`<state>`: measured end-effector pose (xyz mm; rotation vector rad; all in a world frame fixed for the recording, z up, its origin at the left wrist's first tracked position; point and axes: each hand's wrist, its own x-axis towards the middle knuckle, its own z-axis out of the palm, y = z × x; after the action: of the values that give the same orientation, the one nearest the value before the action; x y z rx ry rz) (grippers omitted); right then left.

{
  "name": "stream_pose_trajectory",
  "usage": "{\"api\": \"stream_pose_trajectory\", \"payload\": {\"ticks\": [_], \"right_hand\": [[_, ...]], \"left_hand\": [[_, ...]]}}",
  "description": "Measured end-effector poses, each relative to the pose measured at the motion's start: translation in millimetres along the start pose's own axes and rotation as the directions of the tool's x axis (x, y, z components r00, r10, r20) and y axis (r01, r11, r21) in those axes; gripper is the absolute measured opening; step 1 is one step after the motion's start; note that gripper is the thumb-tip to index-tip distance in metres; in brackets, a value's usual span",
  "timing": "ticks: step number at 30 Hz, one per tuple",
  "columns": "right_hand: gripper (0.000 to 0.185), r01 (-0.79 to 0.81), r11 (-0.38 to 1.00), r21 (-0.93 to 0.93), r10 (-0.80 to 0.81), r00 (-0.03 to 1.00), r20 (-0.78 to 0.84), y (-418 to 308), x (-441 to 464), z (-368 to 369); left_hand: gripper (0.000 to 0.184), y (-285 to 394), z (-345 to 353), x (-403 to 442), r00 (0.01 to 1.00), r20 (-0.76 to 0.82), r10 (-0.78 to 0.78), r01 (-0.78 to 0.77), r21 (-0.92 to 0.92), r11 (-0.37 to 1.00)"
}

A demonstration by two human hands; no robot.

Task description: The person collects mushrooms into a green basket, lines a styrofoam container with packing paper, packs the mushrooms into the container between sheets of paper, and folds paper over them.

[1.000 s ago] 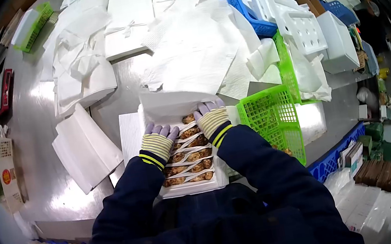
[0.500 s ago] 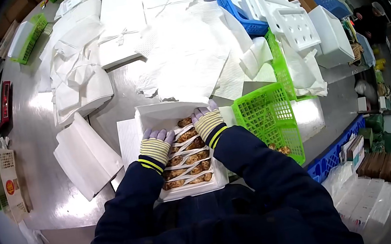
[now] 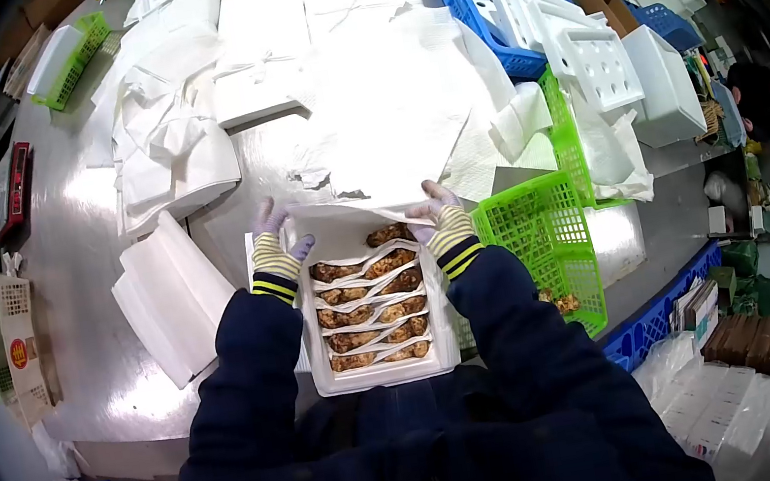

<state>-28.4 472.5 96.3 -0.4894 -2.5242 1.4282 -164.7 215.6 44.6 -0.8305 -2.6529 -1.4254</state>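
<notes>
A white foam box [image 3: 321, 381] lies in front of my body. Inside it, two columns of brown, knobbly pieces [image 3: 350, 340], like mushrooms or roots, lie in rows parted by folded white paper strips [image 3: 375, 324]. One more piece [image 3: 388, 234] rests at the far right of the box. My left hand [image 3: 273, 239], in a striped glove, is at the far left corner, thumb inside and fingers outside the white paper sheet [image 3: 327, 221]. At the far right corner, my right hand [image 3: 442, 216], gloved alike, pinches the same sheet's edge between thumb and fingers.
A green basket [image 3: 541, 217] with some brown pieces stands at the right. White paper sheets [image 3: 383, 91] cover the far table, beside a blue crate [image 3: 517, 58] and foam lids [image 3: 592, 60]. Folded paper [image 3: 176, 296] lies left; a red-edged scale [image 3: 14, 191] stands farther left.
Both hands have moved outward and away from the pieces to the box's far corners, uncovering the upper rows. The view has shifted slightly.
</notes>
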Motion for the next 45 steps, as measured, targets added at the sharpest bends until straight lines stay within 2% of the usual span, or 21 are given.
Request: {"api": "stream_pose_trajectory", "payload": {"ticks": [2,3,4,7,8,9,11,12,15,16,17,19,21,25,28,31,35,37,38,41,45], "right_hand": [[0.023,0.067,0.996,-0.064,-0.066,0.998,0.023,14.7,-1.1,-2.4],[0.026,0.115,0.981,-0.155,-0.109,0.993,0.045,15.7,-2.1,-6.0],[0.036,0.18,0.9,-0.398,-0.169,0.984,0.062,6.5,-4.3,-10.2],[0.039,-0.185,0.964,-0.192,0.166,0.98,-0.111,57.5,14.8,21.0],[0.035,-0.228,0.969,-0.092,0.21,0.962,-0.176,67.1,20.3,25.8],[0.035,-0.228,0.969,-0.093,0.21,0.962,-0.175,49.8,17.1,19.4],[0.037,0.136,0.732,-0.668,-0.055,0.989,0.141,-9.4,4.8,0.4],[0.054,0.151,0.723,-0.674,-0.019,0.98,0.198,-11.2,6.1,-1.2],[0.073,-0.269,0.915,-0.302,0.271,0.962,-0.037,12.2,12.3,16.0],[0.071,-0.295,0.897,-0.331,0.296,0.954,-0.047,15.2,16.4,19.1],[0.069,-0.392,0.848,-0.357,0.402,0.914,-0.049,16.2,20.3,23.8],[0.067,-0.429,0.758,-0.491,0.476,0.879,-0.033,-7.2,21.8,19.4],[0.059,-0.392,0.639,-0.662,0.529,0.849,0.008,-18.1,27.1,23.4],[0.044,-0.384,0.6,-0.702,0.525,0.851,-0.018,-41.8,23.2,24.4],[0.039,-0.328,0.571,-0.753,0.512,0.859,0.015,-40.1,24.9,25.4],[0.038,-0.337,0.576,-0.745,0.523,0.852,0.02,-34.7,25.9,25.2],[0.043,-0.327,0.589,-0.739,0.519,0.854,0.036,-35.1,26.7,24.8],[0.044,-0.319,0.598,-0.735,0.472,0.882,0.002,-39.7,22.9,24.4],[0.045,-0.361,0.603,-0.711,0.523,0.852,0.01,-47.4,25.0,20.4],[0.047,-0.287,0.659,-0.695,0.468,0.88,0.08,-36.5,21.2,14.8],[0.033,0.123,0.675,-0.727,-0.298,0.947,-0.116,-75.8,-14.1,-12.5]], "left_hand": [[0.072,-23.8,5.9,-3.8,0.996,0.041,0.079,-0.077,-0.051,0.996],[0.075,-5.0,2.0,5.7,0.915,0.271,-0.299,0.402,-0.537,0.742],[0.078,14.4,-2.1,15.5,0.648,0.445,-0.618,0.622,-0.778,0.092],[0.069,5.2,8.6,8.9,0.758,0.3,-0.579,0.575,-0.725,0.378],[0.065,-9.1,11.6,1.0,0.941,0.103,-0.322,0.33,-0.488,0.808],[0.061,-17.4,11.7,-8.3,0.999,0.032,0.037,-0.033,-0.12,0.992],[0.056,-13.1,8.9,-13.7,0.996,0.067,-0.051,0.053,-0.026,0.998],[0.055,-8.5,7.1,-11.5,0.991,0.104,-0.082,0.079,0.031,0.996],[0.052,22.9,2.3,-2.5,0.938,0.198,-0.286,0.213,0.323,0.922],[0.05,40.4,-6.0,3.2,0.865,0.21,-0.455,0.282,0.546,0.789],[0.046,48.4,-14.0,23.1,0.702,0.413,-0.58,0.334,0.529,0.78],[0.041,45.4,-11.5,28.5,0.643,0.352,-0.68,0.513,0.461,0.724],[0.045,77.9,-23.4,43.9,0.593,0.531,-0.605,0.116,0.688,0.716],[0.053,93.0,-16.6,52.5,0.531,0.451,-0.717,0.13,0.793,0.595],[0.056,99.6,-21.9,46.3,0.553,0.487,-0.676,0.112,0.76,0.64],[0.045,58.8,-20.9,-5.3,0.997,0.071,-0.023,-0.014,0.487,0.873],[0.027,68.0,-12.7,-33.2,0.885,0.401,0.235,-0.382,0.339,0.86],[0.023,106.0,-5.8,-22.2,0.865,0.311,0.394,-0.491,0.362,0.793],[0.023,102.0,5.5,-18.4,0.883,0.397,0.25,-0.43,0.469,0.771],[0.03,83.5,27.5,-7.4,0.777,0.618,-0.115,-0.376,0.603,0.703],[0.036,84.6,26.6,-7.2,0.785,0.603,-0.139,-0.354,0.622,0.698]]}}
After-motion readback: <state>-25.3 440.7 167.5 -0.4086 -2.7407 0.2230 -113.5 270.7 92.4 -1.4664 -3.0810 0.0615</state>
